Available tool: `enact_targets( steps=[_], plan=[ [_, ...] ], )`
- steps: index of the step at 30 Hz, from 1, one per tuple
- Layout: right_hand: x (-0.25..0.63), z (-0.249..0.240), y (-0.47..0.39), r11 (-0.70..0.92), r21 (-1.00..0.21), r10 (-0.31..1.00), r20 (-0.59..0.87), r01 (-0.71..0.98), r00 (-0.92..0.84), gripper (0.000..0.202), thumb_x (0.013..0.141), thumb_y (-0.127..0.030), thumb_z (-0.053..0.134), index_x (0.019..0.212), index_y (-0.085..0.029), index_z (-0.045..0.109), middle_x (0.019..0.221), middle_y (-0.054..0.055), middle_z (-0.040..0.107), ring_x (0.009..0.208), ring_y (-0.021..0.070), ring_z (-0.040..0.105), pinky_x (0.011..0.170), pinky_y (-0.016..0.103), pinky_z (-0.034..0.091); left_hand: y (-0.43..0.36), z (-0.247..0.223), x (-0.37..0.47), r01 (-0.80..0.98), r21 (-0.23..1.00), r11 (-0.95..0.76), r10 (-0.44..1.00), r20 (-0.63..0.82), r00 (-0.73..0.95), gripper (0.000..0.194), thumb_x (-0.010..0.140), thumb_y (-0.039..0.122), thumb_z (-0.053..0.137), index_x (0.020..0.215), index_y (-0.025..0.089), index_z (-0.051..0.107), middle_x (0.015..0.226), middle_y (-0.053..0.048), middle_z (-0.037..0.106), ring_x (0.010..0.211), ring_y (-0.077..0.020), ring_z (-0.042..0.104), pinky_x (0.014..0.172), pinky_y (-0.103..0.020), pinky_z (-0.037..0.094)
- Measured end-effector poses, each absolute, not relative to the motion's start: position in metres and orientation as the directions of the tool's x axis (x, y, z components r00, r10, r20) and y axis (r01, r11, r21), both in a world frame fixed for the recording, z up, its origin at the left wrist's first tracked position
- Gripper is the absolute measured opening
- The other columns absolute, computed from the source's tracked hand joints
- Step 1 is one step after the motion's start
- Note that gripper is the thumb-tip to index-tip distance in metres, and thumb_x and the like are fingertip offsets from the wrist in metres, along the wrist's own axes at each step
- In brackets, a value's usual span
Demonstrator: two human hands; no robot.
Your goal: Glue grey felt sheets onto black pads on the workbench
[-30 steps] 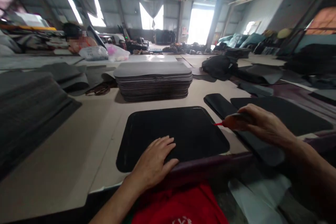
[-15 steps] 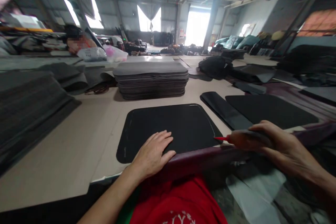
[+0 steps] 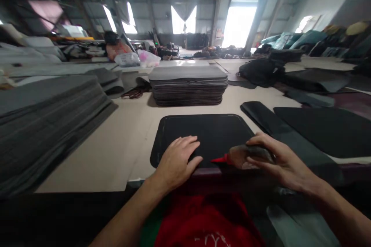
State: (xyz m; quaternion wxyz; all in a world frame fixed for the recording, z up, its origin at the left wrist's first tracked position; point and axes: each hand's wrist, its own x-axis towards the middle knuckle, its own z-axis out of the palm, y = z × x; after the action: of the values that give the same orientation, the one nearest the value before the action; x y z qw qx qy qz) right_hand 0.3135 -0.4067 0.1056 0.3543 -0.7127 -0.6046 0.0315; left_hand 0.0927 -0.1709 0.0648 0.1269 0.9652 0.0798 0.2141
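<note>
A black panel with rounded corners (image 3: 211, 133) lies flat on the table in front of me. My left hand (image 3: 181, 160) rests on its near left part, fingers stretched out and holding nothing. In my right hand (image 3: 271, 158) is a squeeze bottle (image 3: 242, 157) with a red pointed nozzle, tilted to the left. The nozzle's tip is at the panel's near edge, a little right of my left thumb. A thin pale line shows along parts of the panel's border.
Behind the panel stands a stack of grey sheets (image 3: 188, 87). Larger grey sheets (image 3: 58, 115) are piled at left. To the right lie a folded dark strip (image 3: 261, 119) and another black panel (image 3: 324, 129). A person (image 3: 114, 46) is far back at left.
My right hand has brought the bottle leftward along the panel's near edge, from its right corner toward the middle. My left hand stays on the panel. The view has turned left.
</note>
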Motion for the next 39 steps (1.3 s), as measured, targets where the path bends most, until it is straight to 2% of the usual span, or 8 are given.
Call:
enact_targets(
  steps=[3, 7, 17, 25, 28, 31, 34, 39],
  plan=[
    [0.304, 0.11, -0.376, 0.063, -0.525, 0.915, 0.371, 0.848, 0.162, 0.015, 0.095, -0.036, 0.062, 0.104, -0.024, 0.06, 0.093, 0.003, 0.058, 0.079, 0.018, 0.057, 0.068, 0.03, 0.046, -0.146, 0.065, 0.064, 0.185, 0.369, -0.911, 0.363, 0.504, 0.784, 0.029, 0.101, 0.028, 0.049, 0.122, 0.018, 0.065, 0.131, -0.01, 0.066, 0.123, -0.0228, 0.06, 0.109, -0.043, 0.048],
    [0.291, 0.114, -0.343, 0.176, -0.504, 0.923, 0.383, 0.845, 0.037, 0.011, 0.093, -0.029, 0.063, 0.101, -0.023, 0.057, 0.091, 0.002, 0.055, 0.077, 0.0168, 0.055, 0.066, 0.029, 0.043, -0.111, 0.046, 0.023, 0.343, 0.433, -0.834, 0.538, 0.498, 0.68, 0.03, 0.1, 0.023, 0.042, 0.115, 0.016, 0.067, 0.116, -0.011, 0.07, 0.109, -0.0246, 0.065, 0.099, -0.045, 0.053],
    [0.267, 0.109, -0.274, 0.35, -0.463, 0.896, 0.42, 0.814, -0.146, 0.014, 0.093, -0.024, 0.063, 0.103, -0.022, 0.053, 0.095, 0.001, 0.053, 0.083, 0.0169, 0.052, 0.072, 0.029, 0.04, -0.106, 0.025, 0.003, 0.367, 0.46, -0.808, 0.575, 0.485, 0.659, 0.033, 0.098, 0.012, 0.041, 0.119, 0.019, 0.064, 0.111, -0.007, 0.071, 0.104, -0.0201, 0.065, 0.094, -0.037, 0.054],
    [0.252, 0.101, -0.244, 0.321, -0.453, 0.884, 0.457, 0.832, -0.092, 0.016, 0.092, -0.024, 0.063, 0.105, -0.022, 0.054, 0.099, 0.003, 0.057, 0.09, 0.0192, 0.055, 0.077, 0.032, 0.042, -0.112, 0.029, 0.001, 0.406, 0.413, -0.815, 0.57, 0.449, 0.688, 0.037, 0.095, 0.009, 0.041, 0.123, 0.019, 0.064, 0.115, -0.007, 0.07, 0.107, -0.0234, 0.061, 0.096, -0.042, 0.053],
    [0.255, 0.094, -0.242, 0.231, -0.547, 0.873, 0.481, 0.805, 0.076, 0.022, 0.088, -0.027, 0.064, 0.107, -0.023, 0.057, 0.099, 0.003, 0.06, 0.09, 0.0207, 0.057, 0.078, 0.034, 0.044, -0.112, 0.03, 0.002, 0.424, 0.398, -0.813, 0.575, 0.439, 0.69, 0.038, 0.096, 0.009, 0.04, 0.125, 0.018, 0.063, 0.115, -0.007, 0.07, 0.109, -0.0237, 0.061, 0.097, -0.043, 0.052],
    [0.271, 0.088, -0.245, 0.07, -0.794, 0.828, 0.383, 0.604, 0.409, 0.038, 0.08, -0.039, 0.072, 0.113, -0.025, 0.059, 0.095, 0.002, 0.064, 0.084, 0.0222, 0.06, 0.075, 0.036, 0.047, -0.111, 0.03, 0.002, 0.434, 0.383, -0.816, 0.573, 0.436, 0.694, 0.037, 0.096, 0.01, 0.039, 0.125, 0.018, 0.062, 0.116, -0.007, 0.07, 0.109, -0.0229, 0.061, 0.098, -0.042, 0.052],
    [0.297, 0.087, -0.253, 0.097, -0.978, 0.755, 0.194, 0.186, 0.626, 0.055, 0.071, -0.043, 0.082, 0.118, -0.026, 0.059, 0.09, 0.0, 0.066, 0.077, 0.0215, 0.062, 0.068, 0.034, 0.049, -0.11, 0.029, 0.002, 0.432, 0.376, -0.819, 0.569, 0.441, 0.694, 0.037, 0.098, 0.012, 0.037, 0.125, 0.018, 0.062, 0.117, -0.007, 0.07, 0.109, -0.023, 0.062, 0.097, -0.041, 0.053],
    [0.349, 0.086, -0.271, 0.335, -0.917, 0.683, 0.078, -0.215, 0.727, 0.033, 0.075, -0.042, 0.077, 0.096, -0.02, 0.067, 0.093, 0.004, 0.067, 0.073, 0.0183, 0.061, 0.062, 0.03, 0.052, -0.104, 0.024, -0.002, 0.425, 0.334, -0.841, 0.54, 0.478, 0.693, 0.036, 0.099, 0.023, 0.037, 0.124, 0.021, 0.063, 0.115, -0.008, 0.071, 0.108, -0.0246, 0.065, 0.094, -0.041, 0.055]
  ],
)
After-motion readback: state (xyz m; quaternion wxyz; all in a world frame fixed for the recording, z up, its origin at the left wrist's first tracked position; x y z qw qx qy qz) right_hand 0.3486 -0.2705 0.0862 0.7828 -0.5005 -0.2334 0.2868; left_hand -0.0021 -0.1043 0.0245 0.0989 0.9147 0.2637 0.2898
